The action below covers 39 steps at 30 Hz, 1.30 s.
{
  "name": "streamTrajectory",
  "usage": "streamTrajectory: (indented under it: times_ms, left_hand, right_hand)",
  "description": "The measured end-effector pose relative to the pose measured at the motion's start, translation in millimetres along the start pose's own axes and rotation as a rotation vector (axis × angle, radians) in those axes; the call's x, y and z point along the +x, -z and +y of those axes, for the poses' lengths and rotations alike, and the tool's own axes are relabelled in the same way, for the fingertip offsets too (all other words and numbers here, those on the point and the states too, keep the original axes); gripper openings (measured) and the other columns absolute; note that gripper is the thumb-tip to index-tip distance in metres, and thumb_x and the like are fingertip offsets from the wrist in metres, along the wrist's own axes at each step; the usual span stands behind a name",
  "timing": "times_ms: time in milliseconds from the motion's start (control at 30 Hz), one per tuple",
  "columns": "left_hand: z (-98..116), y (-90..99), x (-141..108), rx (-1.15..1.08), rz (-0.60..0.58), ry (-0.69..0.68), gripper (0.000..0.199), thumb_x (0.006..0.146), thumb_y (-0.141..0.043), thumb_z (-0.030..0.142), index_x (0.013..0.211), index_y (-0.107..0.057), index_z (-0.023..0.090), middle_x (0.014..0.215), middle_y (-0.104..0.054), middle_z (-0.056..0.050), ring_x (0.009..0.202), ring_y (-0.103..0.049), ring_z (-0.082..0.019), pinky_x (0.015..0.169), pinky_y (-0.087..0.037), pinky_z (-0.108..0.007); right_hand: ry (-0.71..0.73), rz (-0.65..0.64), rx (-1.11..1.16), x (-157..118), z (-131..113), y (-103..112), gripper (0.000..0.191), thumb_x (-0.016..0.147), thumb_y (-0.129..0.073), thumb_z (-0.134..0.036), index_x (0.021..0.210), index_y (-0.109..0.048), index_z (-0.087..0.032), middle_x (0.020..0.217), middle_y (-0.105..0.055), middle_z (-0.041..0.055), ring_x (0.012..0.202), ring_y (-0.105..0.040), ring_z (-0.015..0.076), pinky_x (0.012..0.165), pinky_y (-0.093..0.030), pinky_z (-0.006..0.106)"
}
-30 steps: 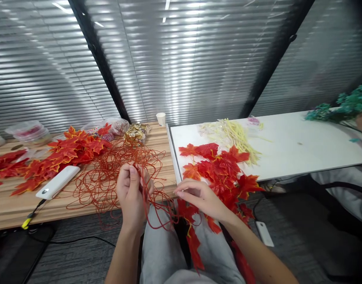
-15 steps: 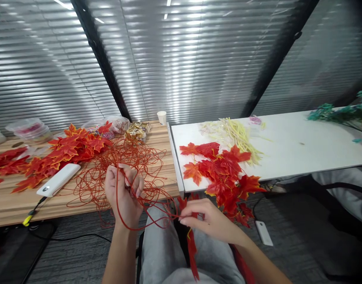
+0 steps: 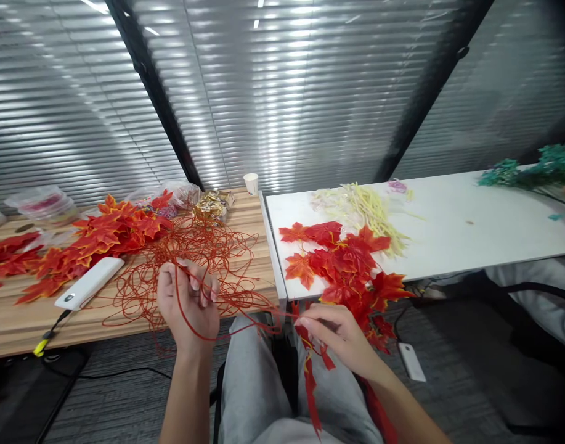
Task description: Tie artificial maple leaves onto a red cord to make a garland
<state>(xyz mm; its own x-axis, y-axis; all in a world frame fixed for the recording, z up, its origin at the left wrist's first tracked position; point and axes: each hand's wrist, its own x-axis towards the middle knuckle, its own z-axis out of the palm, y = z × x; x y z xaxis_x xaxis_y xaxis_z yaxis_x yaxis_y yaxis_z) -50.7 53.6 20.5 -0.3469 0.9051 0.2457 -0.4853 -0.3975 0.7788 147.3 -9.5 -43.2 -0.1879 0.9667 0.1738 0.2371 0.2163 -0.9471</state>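
A loose tangle of red cord (image 3: 194,240) spreads over the wooden table's front edge. My left hand (image 3: 187,302) is curled palm up in front of it, with strands of the cord running through its fingers and one loop hanging over the wrist. My right hand (image 3: 335,333) pinches the cord at the gap between the two tables, and several strands stretch from it toward the left. Below that hand, red cloth or paper maple leaves (image 3: 311,388) on yellow stems hang over my lap. More red maple leaves (image 3: 347,262) lie on the white table's corner.
At left are a heap of orange-edged leaves (image 3: 101,237), a white power bank (image 3: 90,283) with a cable, and plastic tubs (image 3: 46,203). A paper cup (image 3: 251,184) and gold packets (image 3: 214,206) stand behind. Yellow stems (image 3: 372,213) lie right; another person's teal foliage (image 3: 532,166) is farther right.
My right hand has moved right and slightly up, drawing the strands straighter. My left hand has shifted a little left, its fingers loosened. The hanging leaves moved right along with my right hand.
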Motion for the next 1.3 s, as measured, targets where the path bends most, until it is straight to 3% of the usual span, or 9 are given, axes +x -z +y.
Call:
streamTrajectory:
  times_ms: [200, 400, 500, 733, 867, 967, 1033, 1200, 1300]
  left_hand:
    - [-8, 10.0, 2, 0.166, 0.031, -0.137, 0.018, 0.078, -0.06, 0.032, 0.075, -0.049, 0.019, 0.059, -0.047, 0.006, 0.048, -0.046, -0.006, 0.047, -0.041, -0.019]
    - [-17, 13.2, 1, 0.267, 0.059, -0.165, 0.019, 0.075, -0.064, 0.033, 0.08, -0.052, 0.018, 0.069, -0.054, 0.003, 0.055, -0.049, -0.007, 0.043, -0.04, -0.016]
    - [-20, 11.3, -3, 0.299, 0.01, -0.12, 0.018, 0.076, -0.062, 0.032, 0.084, -0.052, 0.019, 0.07, -0.054, 0.003, 0.05, -0.048, -0.006, 0.038, -0.036, -0.015]
    - [-21, 6.9, -10, 0.349, -0.068, -0.03, 0.017, 0.077, -0.061, 0.032, 0.084, -0.052, 0.02, 0.063, -0.053, 0.004, 0.043, -0.044, -0.004, 0.034, -0.031, -0.013]
    - [-16, 9.2, -11, 0.347, -0.139, 0.074, 0.013, 0.078, -0.059, 0.032, 0.083, -0.052, 0.022, 0.06, -0.05, 0.005, 0.04, -0.042, -0.005, 0.033, -0.027, -0.014]
    - [-15, 15.2, -7, 0.403, -0.134, 0.042, 0.013, 0.078, -0.059, 0.032, 0.081, -0.055, 0.02, 0.062, -0.052, 0.004, 0.04, -0.039, -0.004, 0.035, -0.027, -0.015]
    - [-17, 19.8, -5, 0.471, -0.13, 0.023, 0.015, 0.078, -0.06, 0.033, 0.078, -0.057, 0.018, 0.059, -0.051, 0.004, 0.043, -0.037, -0.004, 0.037, -0.027, -0.015]
    - [-26, 29.5, -3, 0.532, -0.154, 0.057, 0.018, 0.076, -0.062, 0.035, 0.073, -0.061, 0.017, 0.058, -0.05, 0.003, 0.052, -0.044, -0.007, 0.044, -0.033, -0.016]
    - [-29, 35.0, -3, 0.556, -0.145, 0.054, 0.017, 0.075, -0.062, 0.035, 0.076, -0.064, 0.018, 0.068, -0.059, 0.0, 0.061, -0.052, -0.01, 0.05, -0.039, -0.017]
  right_hand:
    - [-0.104, 0.101, 0.111, -2, 8, 9, 0.029, 0.084, -0.052, -0.038, 0.077, -0.07, -0.017, 0.065, -0.062, 0.0029, 0.06, -0.052, 0.0138, 0.056, -0.039, 0.024]
    - [-0.177, 0.123, 0.27, -7, 16, 21, 0.025, 0.084, -0.055, -0.038, 0.091, -0.068, -0.018, 0.06, -0.052, -0.0005, 0.056, -0.045, 0.0109, 0.054, -0.037, 0.023]
    - [-0.19, 0.043, 0.289, -5, 10, 21, 0.025, 0.084, -0.055, -0.038, 0.092, -0.068, -0.018, 0.065, -0.054, 0.0007, 0.061, -0.048, 0.0115, 0.057, -0.039, 0.023]
    - [-0.215, -0.22, 0.299, 13, -12, 4, 0.036, 0.084, -0.051, -0.046, 0.092, -0.067, -0.015, 0.063, -0.055, 0.0007, 0.054, -0.046, 0.0092, 0.049, -0.036, 0.02]
    - [-0.2, -0.133, 0.315, 26, -15, -3, 0.036, 0.086, -0.047, -0.045, 0.08, -0.068, -0.016, 0.058, -0.051, -0.0009, 0.054, -0.045, 0.0099, 0.051, -0.035, 0.022]
    - [-0.189, -0.055, 0.305, 30, -12, -3, 0.026, 0.08, -0.058, -0.042, 0.08, -0.07, -0.019, 0.07, -0.062, 0.0018, 0.068, -0.053, 0.0139, 0.062, -0.039, 0.024]
    - [-0.189, -0.009, 0.307, 30, -10, -1, 0.026, 0.077, -0.061, -0.041, 0.082, -0.07, -0.018, 0.075, -0.064, 0.0029, 0.067, -0.053, 0.0138, 0.062, -0.039, 0.025]
    - [-0.196, 0.077, 0.373, 23, -4, 6, 0.031, 0.082, -0.054, -0.043, 0.083, -0.067, -0.015, 0.047, -0.04, -0.0052, 0.045, -0.032, 0.0071, 0.047, -0.026, 0.022]
    - [-0.169, 0.183, 0.381, 18, -1, 13, 0.026, 0.081, -0.057, -0.039, 0.077, -0.066, -0.015, 0.05, -0.043, -0.0037, 0.051, -0.037, 0.0088, 0.052, -0.03, 0.024]
